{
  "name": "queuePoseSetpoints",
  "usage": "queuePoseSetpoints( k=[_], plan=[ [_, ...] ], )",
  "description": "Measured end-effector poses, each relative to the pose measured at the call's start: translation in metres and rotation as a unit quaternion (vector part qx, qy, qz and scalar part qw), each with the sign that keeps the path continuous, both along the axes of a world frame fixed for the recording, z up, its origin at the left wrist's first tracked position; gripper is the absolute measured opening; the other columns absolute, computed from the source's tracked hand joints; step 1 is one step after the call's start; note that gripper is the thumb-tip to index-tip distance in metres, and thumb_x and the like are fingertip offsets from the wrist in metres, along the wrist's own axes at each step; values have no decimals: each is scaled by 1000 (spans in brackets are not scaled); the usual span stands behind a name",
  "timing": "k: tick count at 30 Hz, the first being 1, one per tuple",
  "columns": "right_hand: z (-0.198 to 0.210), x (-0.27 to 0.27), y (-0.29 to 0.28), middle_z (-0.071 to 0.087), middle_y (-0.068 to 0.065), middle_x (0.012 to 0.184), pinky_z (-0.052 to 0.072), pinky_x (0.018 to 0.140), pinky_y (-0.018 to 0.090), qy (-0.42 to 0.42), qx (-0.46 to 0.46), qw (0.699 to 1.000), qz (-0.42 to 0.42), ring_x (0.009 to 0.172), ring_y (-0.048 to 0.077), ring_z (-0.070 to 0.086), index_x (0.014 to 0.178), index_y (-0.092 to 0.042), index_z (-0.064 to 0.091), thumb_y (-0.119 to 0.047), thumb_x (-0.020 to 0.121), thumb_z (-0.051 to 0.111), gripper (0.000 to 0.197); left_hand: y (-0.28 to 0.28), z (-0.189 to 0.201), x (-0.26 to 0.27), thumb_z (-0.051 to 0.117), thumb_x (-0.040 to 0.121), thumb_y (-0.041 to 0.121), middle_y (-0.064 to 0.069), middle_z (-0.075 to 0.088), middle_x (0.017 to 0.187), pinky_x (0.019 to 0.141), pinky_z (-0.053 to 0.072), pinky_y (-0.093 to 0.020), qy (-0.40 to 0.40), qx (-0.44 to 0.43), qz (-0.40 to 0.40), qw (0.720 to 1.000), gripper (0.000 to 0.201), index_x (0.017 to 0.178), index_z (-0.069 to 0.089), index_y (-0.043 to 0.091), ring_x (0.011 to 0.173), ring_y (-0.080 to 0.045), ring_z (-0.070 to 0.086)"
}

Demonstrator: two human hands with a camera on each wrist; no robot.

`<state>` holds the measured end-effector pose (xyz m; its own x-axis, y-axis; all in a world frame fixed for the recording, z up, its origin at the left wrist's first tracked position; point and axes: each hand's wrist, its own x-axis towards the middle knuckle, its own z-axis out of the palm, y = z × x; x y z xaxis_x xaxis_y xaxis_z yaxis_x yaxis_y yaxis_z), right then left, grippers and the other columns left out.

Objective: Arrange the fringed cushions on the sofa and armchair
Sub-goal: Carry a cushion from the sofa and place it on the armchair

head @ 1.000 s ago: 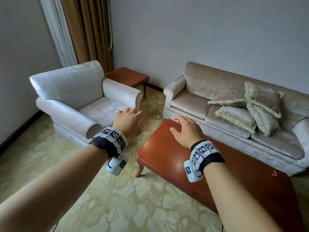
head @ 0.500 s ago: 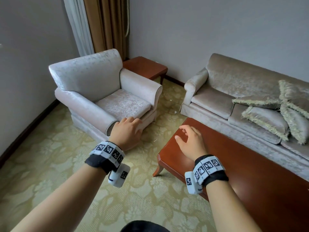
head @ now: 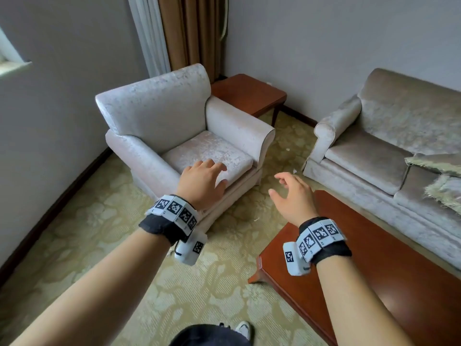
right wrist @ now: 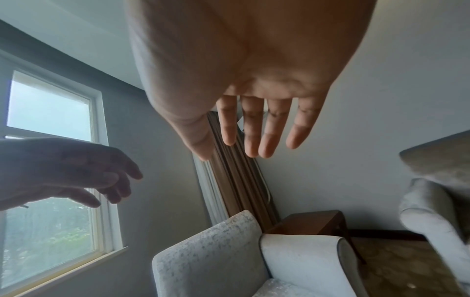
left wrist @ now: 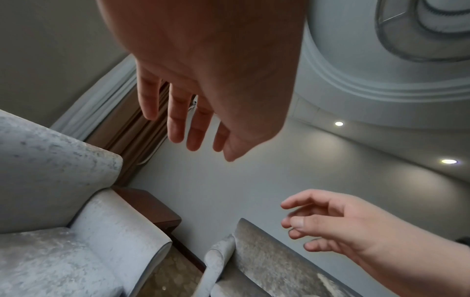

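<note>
The pale armchair [head: 174, 126] stands ahead at the left with nothing on its seat. The beige sofa [head: 389, 146] runs along the right wall. Two fringed cushions [head: 439, 163] lie on its seat at the frame's right edge, partly cut off. My left hand [head: 202, 181] hovers in the air before the armchair's seat, fingers relaxed and holding nothing. My right hand [head: 291, 193] is raised over the carpet near the coffee table's corner, fingers loosely spread and holding nothing. The wrist views show both palms bare: left hand [left wrist: 193, 112], right hand [right wrist: 254, 120].
A red-brown coffee table [head: 374, 283] stands in front of the sofa at my right. A small wooden side table [head: 247, 93] fills the corner between armchair and sofa. Brown curtains [head: 194, 33] hang behind. Patterned carpet [head: 99, 245] lies open at the left.
The view has swung left: the armchair is now central and most of the sofa cushions have slid out of the frame. Both hands stay raised and hold nothing.
</note>
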<state>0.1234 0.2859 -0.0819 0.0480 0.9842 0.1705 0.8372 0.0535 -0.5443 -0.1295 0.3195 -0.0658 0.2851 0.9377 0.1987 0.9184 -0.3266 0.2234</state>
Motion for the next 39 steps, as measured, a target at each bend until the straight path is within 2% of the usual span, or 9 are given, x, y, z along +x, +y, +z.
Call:
queuePoseSetpoints(
  k=[6,10,13,15,23,27,32,36,39],
  plan=[
    [11,-5,101,60,-5,119,50,84,37,-11,-11,997,71,110,18,55,122,-28,57,-34,89,64,35,64,15,-8,49,93,45,1,59,120,88,44,-41,29,5,62,998,38,126,55,28,112,-26,52],
    [8,-9,152,60,-2,117,42,83,26,9,-23,993,112,110,17,54,121,-22,59,-29,89,66,34,101,13,-20,50,93,45,3,62,111,82,45,-39,14,1,96,995,34,121,58,28,104,-25,57],
    [1,-9,191,61,-4,118,50,83,33,-7,-25,992,120,108,17,56,120,-26,58,-33,88,65,33,138,5,-27,52,92,45,3,63,106,81,46,-37,-17,0,114,993,31,116,60,27,100,-25,59],
    [-4,-6,217,61,-5,117,53,85,38,-11,-26,993,114,108,18,56,119,-28,58,-34,88,64,32,167,0,-29,53,91,44,2,64,106,80,48,-39,-33,2,116,993,30,115,61,27,100,-26,59],
    [7,37,299,64,-2,115,50,85,41,-91,-11,996,11,106,23,55,119,-24,60,-38,89,61,33,311,-10,-8,56,90,45,0,65,107,80,48,-42,-23,13,46,999,32,115,62,26,100,-28,60],
    [10,73,334,65,-4,111,49,85,40,-106,-13,992,-72,104,22,57,118,-26,60,-40,88,61,33,393,-8,36,56,90,44,-1,65,111,82,48,-43,-13,11,-32,999,33,116,62,25,101,-29,60],
    [10,121,362,66,-4,114,48,90,43,-95,-35,984,-146,106,23,58,119,-25,60,-41,88,59,35,464,0,110,57,90,43,-2,65,107,79,48,-44,-6,15,-123,992,35,117,63,23,99,-30,59],
    [6,165,403,66,-1,108,49,85,42,-103,-28,976,-189,102,26,59,118,-22,62,-39,88,62,34,518,1,173,57,90,44,-3,64,110,83,44,-44,21,26,-168,985,35,118,63,22,102,-31,57],
    [-4,198,450,68,-1,107,48,81,39,-116,-22,974,-192,99,26,60,118,-23,62,-41,88,61,35,560,2,212,55,90,46,0,63,110,83,45,-43,41,42,-171,983,34,116,64,25,103,-29,56]
  ],
)
